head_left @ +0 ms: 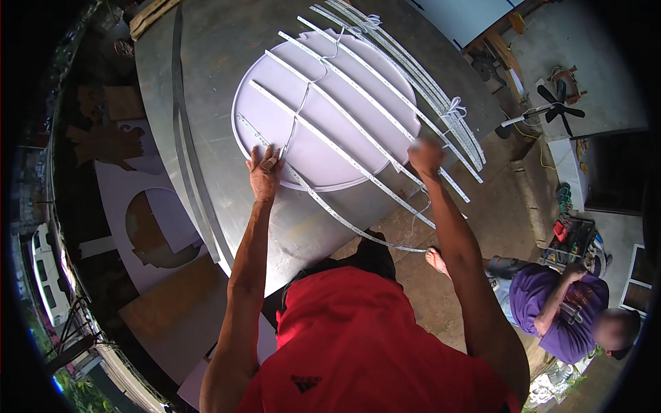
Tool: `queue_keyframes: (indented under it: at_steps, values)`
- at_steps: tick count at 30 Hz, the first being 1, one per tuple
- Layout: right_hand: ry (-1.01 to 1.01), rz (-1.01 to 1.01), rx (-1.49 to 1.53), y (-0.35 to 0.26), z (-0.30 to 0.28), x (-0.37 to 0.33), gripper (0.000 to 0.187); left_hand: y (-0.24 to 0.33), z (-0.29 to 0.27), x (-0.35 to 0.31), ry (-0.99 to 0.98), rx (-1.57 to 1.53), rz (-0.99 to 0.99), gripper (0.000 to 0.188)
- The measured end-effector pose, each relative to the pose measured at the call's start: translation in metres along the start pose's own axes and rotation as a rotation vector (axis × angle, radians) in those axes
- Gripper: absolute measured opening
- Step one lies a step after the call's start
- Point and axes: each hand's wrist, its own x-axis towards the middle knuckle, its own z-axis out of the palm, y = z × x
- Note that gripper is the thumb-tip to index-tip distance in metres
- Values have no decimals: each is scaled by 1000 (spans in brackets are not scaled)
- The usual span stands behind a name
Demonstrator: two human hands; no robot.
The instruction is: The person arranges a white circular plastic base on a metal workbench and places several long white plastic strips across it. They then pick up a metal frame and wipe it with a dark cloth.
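Soft daylight, mild sheen on metal sheet (227, 62), strong fisheye bending, dark rim

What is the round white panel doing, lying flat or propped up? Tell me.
Lying flat. The round white panel rests on the grey metal table, with light strips laid across it.
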Motion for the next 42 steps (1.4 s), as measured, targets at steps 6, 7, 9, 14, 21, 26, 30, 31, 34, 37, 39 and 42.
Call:
queue_keyframes:
  at_steps: [6,7,9,14,21,26,30,31,34,37,39,42]
  values:
    - [34,9,15,4,8,2,37,0,3,1,19,-8,22,31]
    - [48,6,15,4,10,2,35,0,3,3,17,2,22,31]
    - [42,-9,10,2,8,0,34,-2,3,0,2,-2,11,31]
    - [222,-198,-11,-6,-8,-15,35,-3,1,-2,0,-2,3,32]
    - [-248,-473,583,-66,-62,-159,18,6,-12,-3,-4,12,20,32]
    - [-403,-426,589,-78,-44,-223,19,4,-19,-3,-11,19,34,31]
    - [-399,-435,706,-76,-31,-226,19,3,-24,3,-39,65,73,32]
    - [-423,-424,737,-73,-29,-225,20,3,-25,3,-45,74,85,32]
    - [-592,-298,844,-77,-36,-223,21,2,-27,6,-42,129,115,30]
    - [-738,-196,913,-73,-28,-226,23,-2,-25,6,-41,158,135,29]
    - [-759,-200,898,-70,-19,-226,23,-3,-24,6,-50,158,150,30]
    - [-746,-266,824,-70,-16,-221,23,-5,-25,2,-70,152,173,33]
